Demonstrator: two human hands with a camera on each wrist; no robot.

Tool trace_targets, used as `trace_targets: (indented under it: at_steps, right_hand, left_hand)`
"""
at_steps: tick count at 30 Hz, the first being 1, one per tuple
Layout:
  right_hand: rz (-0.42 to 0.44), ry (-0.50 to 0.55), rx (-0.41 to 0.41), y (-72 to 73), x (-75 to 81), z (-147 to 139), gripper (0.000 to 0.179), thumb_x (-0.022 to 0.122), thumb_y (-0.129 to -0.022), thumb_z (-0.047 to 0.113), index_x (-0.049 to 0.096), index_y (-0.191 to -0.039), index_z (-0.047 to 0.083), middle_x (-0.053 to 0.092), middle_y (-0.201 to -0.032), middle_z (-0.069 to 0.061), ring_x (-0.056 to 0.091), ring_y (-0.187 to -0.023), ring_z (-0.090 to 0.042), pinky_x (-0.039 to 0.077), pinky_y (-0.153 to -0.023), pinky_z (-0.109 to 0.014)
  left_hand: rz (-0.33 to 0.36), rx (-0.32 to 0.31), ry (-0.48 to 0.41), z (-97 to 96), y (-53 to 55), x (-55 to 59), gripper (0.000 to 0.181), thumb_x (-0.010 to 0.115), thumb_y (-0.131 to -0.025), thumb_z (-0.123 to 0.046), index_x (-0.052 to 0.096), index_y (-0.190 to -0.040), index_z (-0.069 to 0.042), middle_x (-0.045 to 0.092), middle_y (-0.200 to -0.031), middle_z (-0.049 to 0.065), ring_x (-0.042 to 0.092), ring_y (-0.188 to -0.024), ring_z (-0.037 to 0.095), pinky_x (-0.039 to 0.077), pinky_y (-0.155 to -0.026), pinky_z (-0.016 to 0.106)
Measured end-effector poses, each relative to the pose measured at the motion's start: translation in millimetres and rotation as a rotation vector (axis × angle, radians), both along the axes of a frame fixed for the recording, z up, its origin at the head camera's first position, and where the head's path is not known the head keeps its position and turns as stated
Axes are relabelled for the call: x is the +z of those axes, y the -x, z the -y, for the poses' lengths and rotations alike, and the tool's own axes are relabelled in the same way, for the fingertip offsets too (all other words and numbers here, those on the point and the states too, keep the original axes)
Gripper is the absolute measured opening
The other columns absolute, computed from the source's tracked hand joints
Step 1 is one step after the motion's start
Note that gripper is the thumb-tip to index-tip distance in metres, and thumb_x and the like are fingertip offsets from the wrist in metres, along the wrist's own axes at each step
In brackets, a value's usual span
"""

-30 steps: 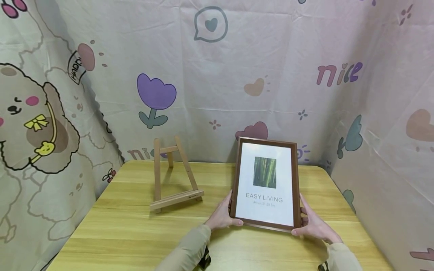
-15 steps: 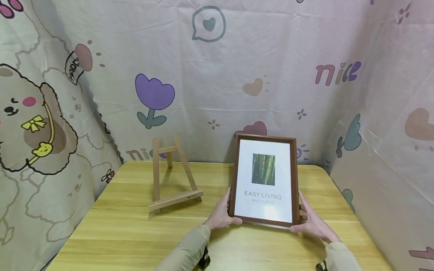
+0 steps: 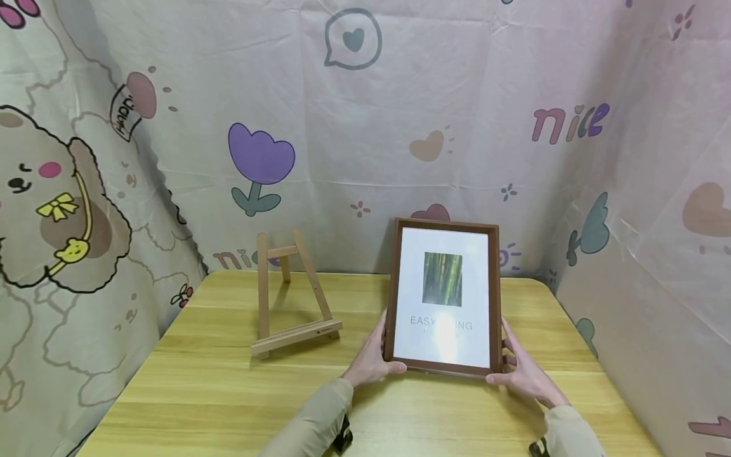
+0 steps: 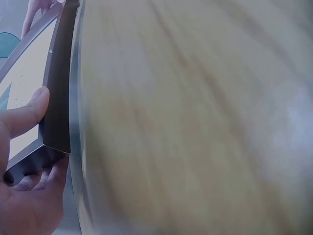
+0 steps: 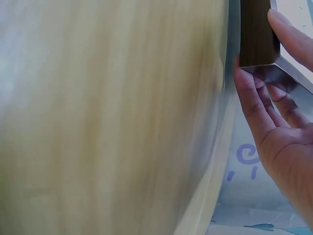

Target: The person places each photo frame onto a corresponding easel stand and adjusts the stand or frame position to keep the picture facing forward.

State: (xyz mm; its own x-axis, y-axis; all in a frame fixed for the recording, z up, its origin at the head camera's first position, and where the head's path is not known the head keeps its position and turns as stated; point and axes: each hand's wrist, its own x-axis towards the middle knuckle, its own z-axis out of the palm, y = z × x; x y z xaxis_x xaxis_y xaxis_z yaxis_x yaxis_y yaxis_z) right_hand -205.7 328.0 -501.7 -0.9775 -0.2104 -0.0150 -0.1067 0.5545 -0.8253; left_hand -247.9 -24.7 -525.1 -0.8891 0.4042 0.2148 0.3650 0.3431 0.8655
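Note:
A brown picture frame (image 3: 493,298) is held nearly upright at the right of the table in the head view. Its white insert shows a small green bamboo picture and printed words, partly washed out by glare. My left hand (image 3: 368,358) grips the lower left corner, thumb on the front and fingers behind. At the lower right corner my right hand (image 3: 525,371) grips it the same way. The left wrist view shows the left thumb (image 4: 32,112) pressed on the frame's face. In the right wrist view, fingers (image 5: 252,95) curl behind its corner.
A small wooden easel (image 3: 297,336) stands at the left of the table, its ledge facing forward. The yellow wood-grain table (image 3: 228,393) reaches back to a printed cloth (image 3: 354,127), which also hangs along both sides.
The picture frame has risen slightly and tilted more upright, with both hands moving up along with it. Glare has shifted over its printed words. The easel has stayed in place.

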Motion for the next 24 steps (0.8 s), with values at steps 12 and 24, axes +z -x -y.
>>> trace_targets:
  at_steps: [12, 24]
  right_hand:
    - [-0.127, 0.091, -0.002, 6.6, -0.3, 8, 0.130, 0.082, -0.077, 0.001, -0.014, -0.162, 0.022, 0.027, -0.149, -0.044, 0.052, -0.121, -0.062, 0.058, -0.093, -0.053]
    - [-0.192, 0.164, 0.026, 11.3, -1.5, 13, 0.129, 0.079, -0.076, -0.006, -0.013, -0.162, 0.025, 0.033, -0.141, -0.040, 0.063, -0.110, -0.047, 0.060, -0.082, -0.026]
  left_hand:
    - [-0.022, 0.008, -0.053, 2.6, -2.4, 4.7, 0.118, 0.083, -0.082, -0.014, -0.004, -0.163, -0.010, 0.008, -0.169, 0.022, 0.032, -0.146, 0.052, 0.041, -0.113, 0.063]
    - [-0.073, 0.051, -0.072, 3.6, -4.9, 10.9, 0.119, 0.083, -0.081, -0.010, -0.002, -0.164, -0.019, 0.014, -0.169, 0.018, 0.037, -0.143, 0.049, 0.043, -0.111, 0.063]
